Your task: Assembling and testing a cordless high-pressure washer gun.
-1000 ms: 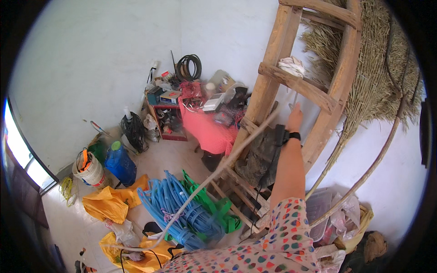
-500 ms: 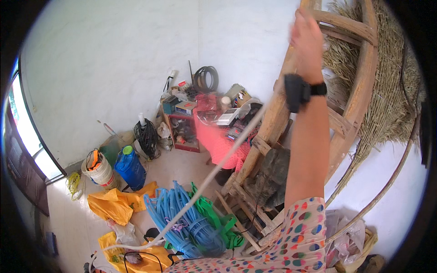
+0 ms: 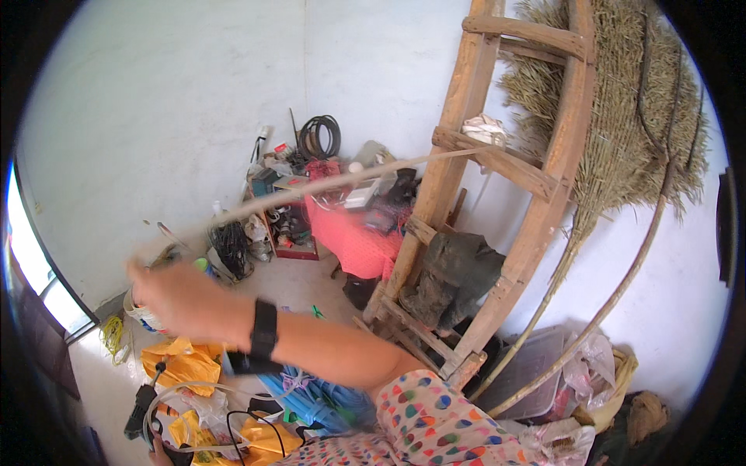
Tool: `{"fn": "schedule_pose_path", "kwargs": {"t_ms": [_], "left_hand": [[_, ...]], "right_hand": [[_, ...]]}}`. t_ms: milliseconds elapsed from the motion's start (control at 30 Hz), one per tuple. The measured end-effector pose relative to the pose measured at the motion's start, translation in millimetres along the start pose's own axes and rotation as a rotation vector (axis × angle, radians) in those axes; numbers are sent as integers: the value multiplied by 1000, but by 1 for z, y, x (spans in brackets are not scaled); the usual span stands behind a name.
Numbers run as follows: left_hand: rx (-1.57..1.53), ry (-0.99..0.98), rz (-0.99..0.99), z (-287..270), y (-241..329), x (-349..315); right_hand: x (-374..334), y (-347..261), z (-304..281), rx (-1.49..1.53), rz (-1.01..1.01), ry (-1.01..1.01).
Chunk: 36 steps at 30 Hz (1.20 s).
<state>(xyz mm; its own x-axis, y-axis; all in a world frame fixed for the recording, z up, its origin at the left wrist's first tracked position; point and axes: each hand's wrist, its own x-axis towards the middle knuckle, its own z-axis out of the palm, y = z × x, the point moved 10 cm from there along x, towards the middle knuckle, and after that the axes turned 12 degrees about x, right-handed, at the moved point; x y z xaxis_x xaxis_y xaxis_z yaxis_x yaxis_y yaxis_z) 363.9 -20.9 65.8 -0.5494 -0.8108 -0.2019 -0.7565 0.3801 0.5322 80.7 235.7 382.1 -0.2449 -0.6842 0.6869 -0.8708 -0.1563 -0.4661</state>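
Note:
My right hand (image 3: 186,301), blurred by motion, reaches across to the left with its fingers closed at the end of a pale, flexible tube (image 3: 334,181). The tube stretches up to a rung of the wooden ladder (image 3: 505,167), where a bundled white cloth (image 3: 483,130) sits. At the lower left edge only a little of my left hand (image 3: 160,452) shows, gripping a black pistol-shaped tool (image 3: 141,410). Pale hose loops beside that tool. Below my right forearm lie a coil of blue hose (image 3: 338,396) and orange-yellow bags (image 3: 183,359).
A dried-stalk broom (image 3: 614,132) leans behind the ladder by the right wall. Dark cloth (image 3: 458,272) hangs on its lower part. A small red cabinet (image 3: 294,233) and pink cloth (image 3: 350,241) stand near the corner. A clear plastic bin (image 3: 528,373) sits at lower right.
My right hand has come down from the upper ladder rail and swung left. The pale tube now slants less steeply. The black tool and part of my left hand have come into view.

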Motion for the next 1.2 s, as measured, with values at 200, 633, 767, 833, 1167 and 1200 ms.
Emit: {"fn": "schedule_pose_path", "kwargs": {"t_ms": [200,633,767,833,1167,1200], "left_hand": [[-636,-84,138,17,-57,135],[-700,-350,513,28,143,51],[-730,-536,572,81,217,12],[-682,-501,571,103,213,22],[-735,-504,701,130,289,-38],[-642,-510,660,130,295,-50]], "right_hand": [[-46,-72,148,160,-59,-223],[-134,48,206,6,533,-23],[-143,60,180,-60,520,-19],[-150,65,166,-43,565,-79],[-189,87,111,350,417,-267],[-188,72,96,444,454,-367]]}}
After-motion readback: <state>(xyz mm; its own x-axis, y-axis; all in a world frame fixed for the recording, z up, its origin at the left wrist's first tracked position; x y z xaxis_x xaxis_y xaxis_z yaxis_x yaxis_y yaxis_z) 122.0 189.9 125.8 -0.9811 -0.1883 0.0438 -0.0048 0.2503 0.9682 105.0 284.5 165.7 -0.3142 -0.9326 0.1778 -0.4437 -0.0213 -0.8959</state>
